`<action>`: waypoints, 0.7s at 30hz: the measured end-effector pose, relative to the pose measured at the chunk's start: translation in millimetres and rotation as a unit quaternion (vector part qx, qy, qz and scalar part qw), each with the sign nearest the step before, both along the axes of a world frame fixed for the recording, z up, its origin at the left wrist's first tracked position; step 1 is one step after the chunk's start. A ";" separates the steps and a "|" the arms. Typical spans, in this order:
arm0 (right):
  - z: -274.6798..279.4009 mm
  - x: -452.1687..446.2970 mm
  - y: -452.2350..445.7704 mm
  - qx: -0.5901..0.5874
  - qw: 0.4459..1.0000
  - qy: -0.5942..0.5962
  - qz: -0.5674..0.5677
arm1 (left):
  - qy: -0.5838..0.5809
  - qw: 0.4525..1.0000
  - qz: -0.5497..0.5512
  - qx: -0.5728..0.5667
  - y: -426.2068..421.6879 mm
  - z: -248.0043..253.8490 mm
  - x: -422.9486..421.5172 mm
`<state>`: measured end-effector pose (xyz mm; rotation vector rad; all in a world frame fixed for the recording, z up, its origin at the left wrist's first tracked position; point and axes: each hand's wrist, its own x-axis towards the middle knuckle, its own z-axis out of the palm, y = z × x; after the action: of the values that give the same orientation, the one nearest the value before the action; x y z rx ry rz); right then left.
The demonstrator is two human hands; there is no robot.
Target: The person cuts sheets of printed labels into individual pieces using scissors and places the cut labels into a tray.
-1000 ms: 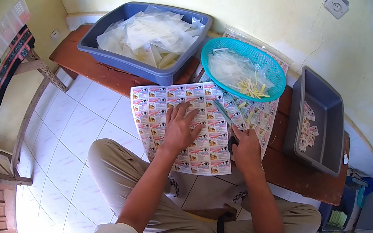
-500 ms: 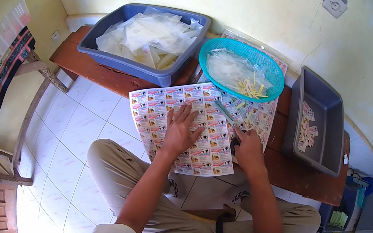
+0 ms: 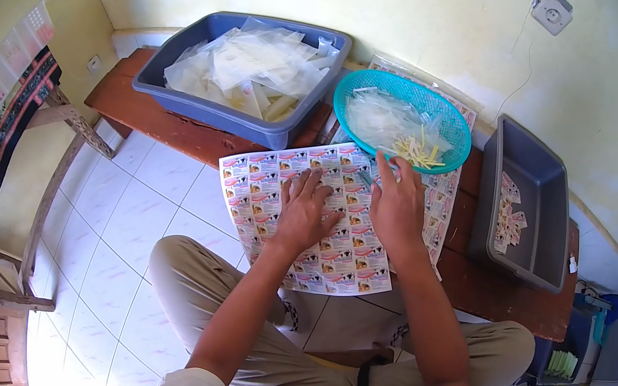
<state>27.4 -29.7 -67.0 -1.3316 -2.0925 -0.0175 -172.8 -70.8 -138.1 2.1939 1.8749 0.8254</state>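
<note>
At the near edge of the red-brown bench (image 3: pixel 124 93), I see the printed sheet (image 3: pixel 338 263) jutting out over the person's lap; the left hand (image 3: pixel 302 221) presses it flat as it did a second ago, fingers spread apart. What has changed is the right hand (image 3: pixel 400 207); it was curled round a dark handle by the sheet's right edge, and now reaches farther forward, fingers extended and slightly apart, just short of the basket; that handle is out of my sight, and I cannot tell whether anything lies under the palm; a slim teal-grey piece (image 3: pixel 365 177) shows beside the thumb; I judge this a break in the cutting, with the sheet kept steady.

As for containers, the teal basket (image 3: pixel 414 89) holds clear plastic pieces (image 3: pixel 381 111) and a heap of pale yellow strips (image 3: pixel 422 148); the blue-grey tub (image 3: pixel 215 114), on the left, is piled with translucent plastic bags (image 3: pixel 258 60); the dark grey tray (image 3: pixel 544 197), on the right, has small printed labels (image 3: pixel 513 221) along one side.
</note>
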 end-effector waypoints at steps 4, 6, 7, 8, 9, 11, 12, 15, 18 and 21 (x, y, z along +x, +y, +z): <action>-1.8 -6.4 28.1 0.108 0.993 -0.033 -0.034 | 0.010 1.000 -0.025 0.003 11.6 -6.8 -4.7; -6.6 -5.3 36.9 0.103 0.993 -0.034 -0.038 | 0.005 1.000 -0.023 0.012 12.5 -8.0 -4.5; -9.8 -3.7 39.9 0.098 0.994 -0.035 -0.043 | 0.000 1.000 -0.022 0.021 11.6 -9.3 -3.6; -13.2 -1.3 44.2 0.100 0.993 -0.038 -0.042 | -0.003 1.000 -0.021 0.022 11.6 -10.0 -2.3; -16.1 1.3 48.7 0.078 0.996 -0.034 -0.027 | -0.013 0.999 -0.017 0.025 11.6 -10.5 -0.9; -19.7 4.7 56.0 0.056 0.998 -0.033 -0.009 | -0.025 0.999 -0.010 0.027 14.0 -13.6 1.8; -19.8 4.6 58.2 0.063 0.998 -0.023 -0.005 | -0.023 0.999 -0.008 0.032 15.9 -15.6 2.9; -20.9 6.5 65.4 0.063 0.998 -0.021 0.002 | -0.021 0.999 -0.007 0.034 19.1 -15.9 2.0; -18.5 9.7 72.8 0.055 0.998 -0.023 0.009 | -0.013 0.999 -0.014 0.034 18.4 -15.1 -0.5; -7.6 11.5 76.0 0.070 0.997 -0.001 0.013 | 0.005 0.999 -0.017 0.042 18.5 -14.9 -0.6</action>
<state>38.9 46.4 -74.7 -1.2219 -2.0708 -0.1513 -173.4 -52.2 -153.0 2.2749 1.8347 0.9054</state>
